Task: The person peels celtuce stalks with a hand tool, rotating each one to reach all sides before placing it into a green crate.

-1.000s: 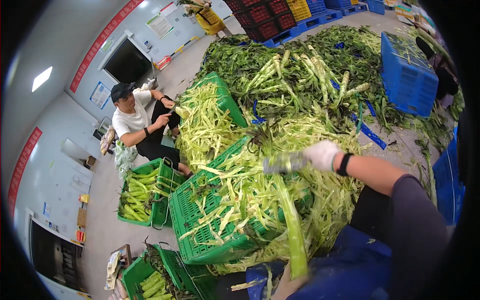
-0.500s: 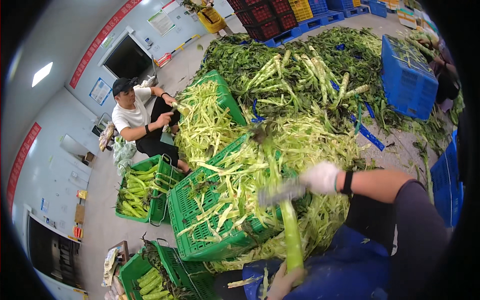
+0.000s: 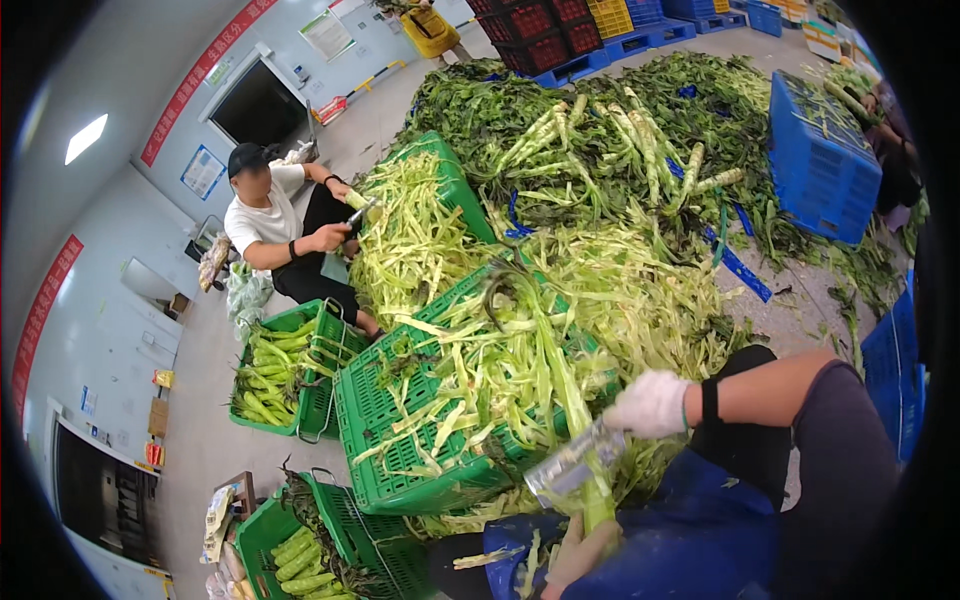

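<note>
A long celtuce stem point(image 3: 570, 400) slants up from my lap, its leafy tip lying over peelings on an overturned green crate point(image 3: 400, 480). My left hand point(image 3: 582, 553), in a pale glove, is closed round its lower end. My right hand point(image 3: 648, 405), in a white glove with a black band at the wrist, grips a wide metal peeler point(image 3: 570, 466). The peeler's blade lies across the stem just above my left hand. Loose strips of peel point(image 3: 480, 390) cover much of the crate, and a blue apron point(image 3: 680, 520) covers my lap.
Green crates of peeled stems point(image 3: 268, 375) stand at left and lower left. Across from me a seated co-worker point(image 3: 270, 210) peels over another heaped green crate point(image 3: 460, 190). Leaves and unpeeled stems point(image 3: 640, 150) pile up ahead. Blue crates point(image 3: 822, 165) are at right.
My right hand and the peeler have moved down the celtuce stem, toward my left hand. The stem's upper part has tipped a little to the right. The co-worker's hands have shifted slightly.
</note>
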{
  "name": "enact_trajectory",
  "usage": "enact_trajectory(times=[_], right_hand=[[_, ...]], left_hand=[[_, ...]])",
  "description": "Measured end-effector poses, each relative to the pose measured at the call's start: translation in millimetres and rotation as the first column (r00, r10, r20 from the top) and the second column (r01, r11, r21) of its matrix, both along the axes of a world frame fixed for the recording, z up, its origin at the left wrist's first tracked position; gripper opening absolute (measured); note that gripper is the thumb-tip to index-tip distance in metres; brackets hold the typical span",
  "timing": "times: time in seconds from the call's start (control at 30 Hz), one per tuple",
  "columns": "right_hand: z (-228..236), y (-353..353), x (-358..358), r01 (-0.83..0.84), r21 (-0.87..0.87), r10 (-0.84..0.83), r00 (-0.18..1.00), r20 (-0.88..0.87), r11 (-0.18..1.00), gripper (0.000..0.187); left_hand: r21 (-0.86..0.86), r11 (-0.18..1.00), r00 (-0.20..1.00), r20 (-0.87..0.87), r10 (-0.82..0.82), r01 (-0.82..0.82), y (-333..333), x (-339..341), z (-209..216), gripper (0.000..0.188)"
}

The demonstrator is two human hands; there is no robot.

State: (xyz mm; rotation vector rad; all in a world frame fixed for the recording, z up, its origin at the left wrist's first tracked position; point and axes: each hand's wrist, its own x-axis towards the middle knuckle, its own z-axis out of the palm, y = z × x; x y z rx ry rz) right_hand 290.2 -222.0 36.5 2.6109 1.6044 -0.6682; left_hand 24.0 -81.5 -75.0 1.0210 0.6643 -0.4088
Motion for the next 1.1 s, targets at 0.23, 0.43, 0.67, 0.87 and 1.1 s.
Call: enact_trajectory(times=[0.23,0.43,0.67,0.87,1.1], right_hand=[[-41.5,-13.0,90.2,0.399,0.162,-0.424,0.888,0.177,0.903,0.018],[-23.3,0.6,15.5,0.057,0.010,-0.057,0.998,0.029,0.998,0.019],[-16.9,3.4,72.8,0.409,0.131,-0.424,0.899,0.108,0.903,0.022],[-23.4,3.6,25.0,0.112,0.013,-0.113,0.993,0.036,0.994,0.024],[6.4,6.6,35.6,0.269,0.100,-0.271,0.962,0.013,0.958,0.054]], left_hand=[[-0.184,0.982,0.999,-0.012,0.034,-0.036,2.0,2.1,9.7,0.048],[-0.424,0.900,0.987,-0.153,0.044,-0.105,14.9,-8.9,-24.9,0.047],[-0.482,0.863,0.988,-0.096,0.122,-0.153,3.4,9.2,9.9,0.050],[-0.248,0.969,1.000,0.028,0.004,0.003,-0.9,5.3,-5.7,0.053],[-0.345,0.938,0.998,0.069,-0.010,0.033,11.0,-2.7,-52.2,0.051]])
